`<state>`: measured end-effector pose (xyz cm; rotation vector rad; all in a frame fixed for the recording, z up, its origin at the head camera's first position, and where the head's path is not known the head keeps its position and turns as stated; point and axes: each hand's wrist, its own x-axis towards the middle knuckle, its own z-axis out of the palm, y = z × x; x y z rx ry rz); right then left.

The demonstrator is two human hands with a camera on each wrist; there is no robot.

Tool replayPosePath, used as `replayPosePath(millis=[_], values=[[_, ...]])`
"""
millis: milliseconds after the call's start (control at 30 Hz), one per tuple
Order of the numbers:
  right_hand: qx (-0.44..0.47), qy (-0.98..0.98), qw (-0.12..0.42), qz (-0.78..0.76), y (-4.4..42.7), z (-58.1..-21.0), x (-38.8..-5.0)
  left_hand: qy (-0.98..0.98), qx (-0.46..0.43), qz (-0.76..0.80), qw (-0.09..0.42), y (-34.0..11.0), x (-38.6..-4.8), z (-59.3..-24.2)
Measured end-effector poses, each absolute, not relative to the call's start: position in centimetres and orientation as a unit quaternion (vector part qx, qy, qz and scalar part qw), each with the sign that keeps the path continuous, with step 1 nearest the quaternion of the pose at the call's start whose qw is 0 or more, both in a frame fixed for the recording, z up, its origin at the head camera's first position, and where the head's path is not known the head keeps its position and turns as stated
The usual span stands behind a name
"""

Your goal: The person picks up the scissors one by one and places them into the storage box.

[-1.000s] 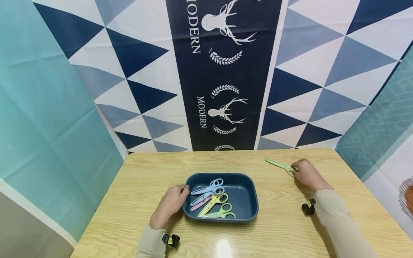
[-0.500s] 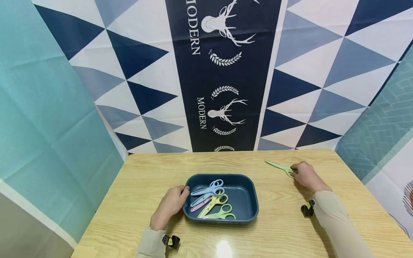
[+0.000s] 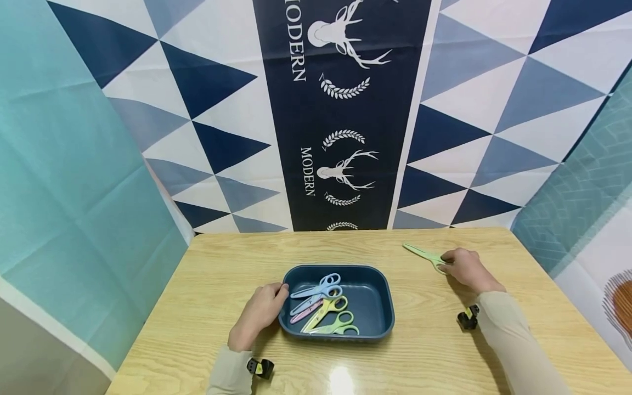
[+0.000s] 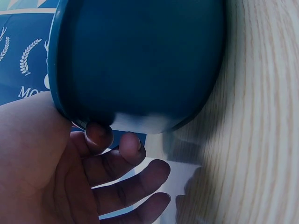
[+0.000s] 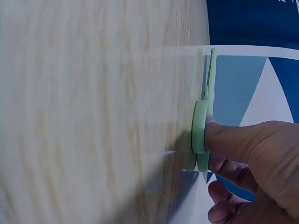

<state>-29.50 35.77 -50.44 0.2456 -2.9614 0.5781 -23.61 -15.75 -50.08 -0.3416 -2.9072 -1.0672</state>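
Observation:
At the tray's left end, my left hand (image 3: 260, 311) pinches the rim of a dark blue tray (image 3: 367, 269). The left wrist view has a fingertip (image 4: 99, 135) against the tray's outer wall, the other fingers loosely bent. Inside the tray lie two blue scissors (image 3: 323, 288), a pink pair (image 3: 306, 311), a yellow pair (image 3: 326, 312) and a green pair (image 3: 338, 325), overlapping. On the table's right side, my right hand (image 3: 466, 269) pinches the handle of light green scissors (image 3: 419, 252), blades pointing left. In the right wrist view, my thumb (image 5: 233, 140) presses their handle (image 5: 200, 126).
The wooden table (image 3: 237, 252) ends at a patterned cloth backdrop (image 3: 345, 120). Teal cloth (image 3: 74, 164) hangs on the left. Beyond the right edge is a round brown object with a fringed rim (image 3: 623, 307). Each wrist carries a small black camera (image 3: 468, 317).
My right hand has shifted slightly left and nearer, and the light green scissors have moved slightly left with it. The left hand and the tray have stayed in place.

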Motion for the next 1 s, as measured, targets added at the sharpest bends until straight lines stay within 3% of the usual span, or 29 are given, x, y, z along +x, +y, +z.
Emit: replayPosePath(millis=[567, 1000], values=[[0.108, -0.970, 0.052, 0.210, 35.2, -50.2, -29.1, -0.930, -0.122, -0.347, 0.022, -15.8, -23.7, -50.0], [0.110, -0.969, 0.007, 0.219, 34.2, -49.8, -28.7, -0.934, -0.111, -0.340, 0.009, -15.8, -23.8, -49.9]])
